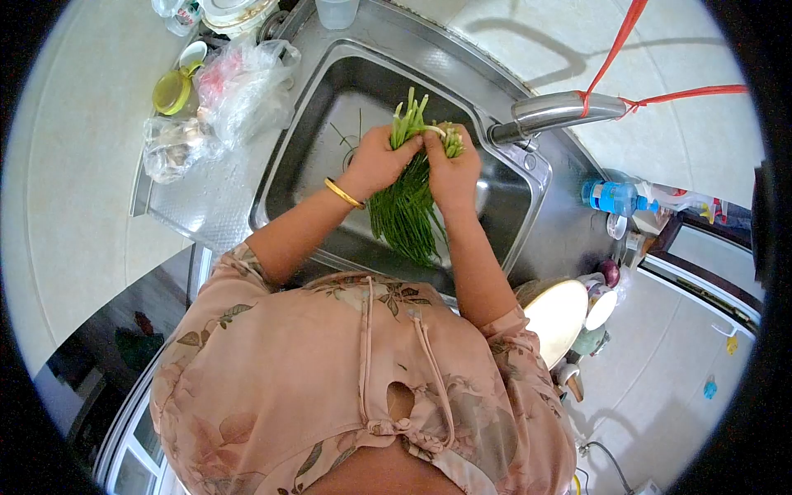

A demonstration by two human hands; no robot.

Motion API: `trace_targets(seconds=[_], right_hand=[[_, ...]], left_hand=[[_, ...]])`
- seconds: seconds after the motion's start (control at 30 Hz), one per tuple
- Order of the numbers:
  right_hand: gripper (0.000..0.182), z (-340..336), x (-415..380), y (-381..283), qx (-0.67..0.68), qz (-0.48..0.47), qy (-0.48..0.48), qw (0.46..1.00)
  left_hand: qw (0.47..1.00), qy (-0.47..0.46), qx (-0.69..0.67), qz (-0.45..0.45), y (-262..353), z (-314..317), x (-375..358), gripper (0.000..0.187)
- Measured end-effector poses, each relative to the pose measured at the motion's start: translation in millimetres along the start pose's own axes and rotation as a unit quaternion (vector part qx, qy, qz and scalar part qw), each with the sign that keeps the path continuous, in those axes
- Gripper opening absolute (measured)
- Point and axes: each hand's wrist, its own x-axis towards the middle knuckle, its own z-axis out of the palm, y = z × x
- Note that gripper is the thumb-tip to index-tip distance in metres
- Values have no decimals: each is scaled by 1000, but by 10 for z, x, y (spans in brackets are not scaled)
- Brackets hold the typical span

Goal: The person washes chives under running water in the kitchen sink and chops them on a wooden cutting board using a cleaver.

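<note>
Over the sink [285,169] I hold a bunch of long, thin green leaves with pale stems, which look like garlic chives [404,219]. My left hand [381,161] is closed around the stems on the left side, with cut ends sticking up above it. My right hand [452,169] is closed on another part of the stems, close beside the left, thumbs nearly meeting. The leaves hang down between my forearms toward the near side of the sink. A few loose strands [346,140] lie on the sink floor near the drain.
A metal faucet [544,115] tied with red cord [615,49] reaches in from the right. Plastic bags [243,91] and a yellow-lidded jar [171,92] stand on the left drainboard. A blue-labelled bottle [615,198] lies at right, above a pale round board [557,318].
</note>
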Motion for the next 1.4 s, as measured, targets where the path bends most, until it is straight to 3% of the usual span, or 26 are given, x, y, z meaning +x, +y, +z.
trace_targets(seconds=[0.07, 0.17, 0.27, 0.37, 0.47, 0.57, 0.67, 0.77, 0.87, 1.07, 1.17, 1.27, 1.4], right_hand=[[14, 15, -1, 58, -58, -49, 13, 997], [14, -16, 24, 85, 15, 4, 1, 1000], [16, -2, 7, 135, 92, 30, -14, 995], [17, -44, -11, 14, 90, 45, -57, 993], [13, -73, 0, 68, 114, 89, -53, 988], [11, -103, 0, -97, 252, 134, -18, 958], [16, -117, -6, -98, 312, 119, -27, 942], [15, -133, 24, -24, 222, 112, -37, 968], [17, -93, -19, -121, 218, 117, -32, 968], [14, -170, -10, -55, 253, 152, -53, 954], [14, -224, 1, -67, 239, 162, -122, 950], [13, -199, -38, -98, 238, 174, -130, 947], [13, -187, -34, -14, 240, 174, -82, 951]], left_hand=[[999, 28, -11, 23, -127, 36, 33, 26], [999, -44, -2, -25, -190, -23, 61, 25], [993, -90, 81, 17, 47, -109, 18, 25], [992, -121, 33, 21, 52, -120, 21, 26], [979, -186, 3, -77, -65, -171, 86, 26], [968, -173, -168, -73, -98, -145, 61, 26], [957, -189, -213, -58, -183, -139, 59, 26], [946, -233, -212, -81, -98, -179, 36, 25], [956, -252, -110, -103, 34, -243, 21, 25], [951, -235, -178, -88, -6, -173, 5, 27], [953, -255, -120, -109, 114, -208, -36, 29], [950, -281, -62, -122, 103, -226, -25, 36], [938, -303, -82, -150, 176, -250, -29, 35]])
